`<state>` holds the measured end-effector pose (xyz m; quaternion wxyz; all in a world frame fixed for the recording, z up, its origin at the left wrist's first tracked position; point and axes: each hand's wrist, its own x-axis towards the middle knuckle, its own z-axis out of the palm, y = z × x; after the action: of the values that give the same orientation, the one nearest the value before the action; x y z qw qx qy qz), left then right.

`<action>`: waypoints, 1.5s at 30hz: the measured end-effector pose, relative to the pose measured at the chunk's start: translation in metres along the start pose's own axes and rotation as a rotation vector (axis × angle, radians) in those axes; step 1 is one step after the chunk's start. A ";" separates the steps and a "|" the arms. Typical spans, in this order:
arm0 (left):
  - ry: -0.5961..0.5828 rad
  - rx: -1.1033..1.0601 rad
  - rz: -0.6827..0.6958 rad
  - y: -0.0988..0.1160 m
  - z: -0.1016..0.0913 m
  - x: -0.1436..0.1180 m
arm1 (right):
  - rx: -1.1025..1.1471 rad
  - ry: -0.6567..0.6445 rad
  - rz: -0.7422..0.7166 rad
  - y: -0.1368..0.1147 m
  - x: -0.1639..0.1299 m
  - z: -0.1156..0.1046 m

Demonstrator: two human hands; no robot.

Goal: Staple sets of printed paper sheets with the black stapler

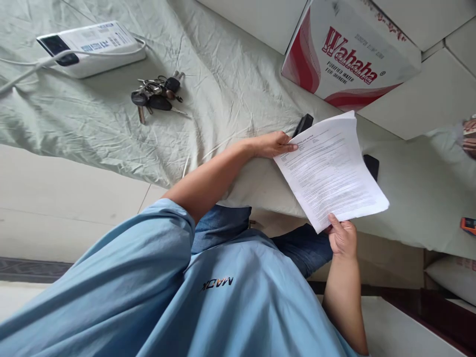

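A small stack of printed paper sheets [330, 173] is held up at a tilt over the cloth-covered surface. My left hand [273, 145] grips its upper left corner, thumb on top and the other fingers mostly out of sight. At the lower edge my right hand [342, 237] pinches the sheets, its thumb lying over the print. Just beyond my left fingers is a black object [304, 125], partly covered by the paper; I cannot tell its kind. A second dark, flat object [372, 166] peeks out past the right edge of the sheets.
A bunch of keys [158, 94] lies on the green cloth [223, 64]. Farther left sits a white box-shaped device [96, 47] with a white cable [22, 79]. A Wahaha water carton [349, 54] stands at the back. An orange-and-black item [467, 225] lies at the right edge.
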<state>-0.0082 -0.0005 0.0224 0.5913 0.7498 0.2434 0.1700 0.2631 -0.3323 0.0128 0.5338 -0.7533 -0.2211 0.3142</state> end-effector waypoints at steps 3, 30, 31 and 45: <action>-0.116 -0.047 -0.055 0.003 0.000 -0.003 | -0.013 0.041 0.063 -0.001 0.006 -0.023; -0.160 -0.039 -0.046 0.012 0.007 -0.002 | -0.298 -0.091 -0.422 -0.104 0.112 0.068; -0.123 -0.049 -0.061 0.011 0.006 -0.001 | -0.272 -0.083 -0.396 -0.098 0.117 0.065; 0.410 0.005 -0.221 0.013 0.028 0.009 | -0.119 -0.013 -0.139 -0.062 0.150 0.065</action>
<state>0.0165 -0.0198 0.0278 0.5427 0.6698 0.4395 0.2524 0.3227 -0.1679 0.0199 0.5073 -0.7644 -0.2946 0.2675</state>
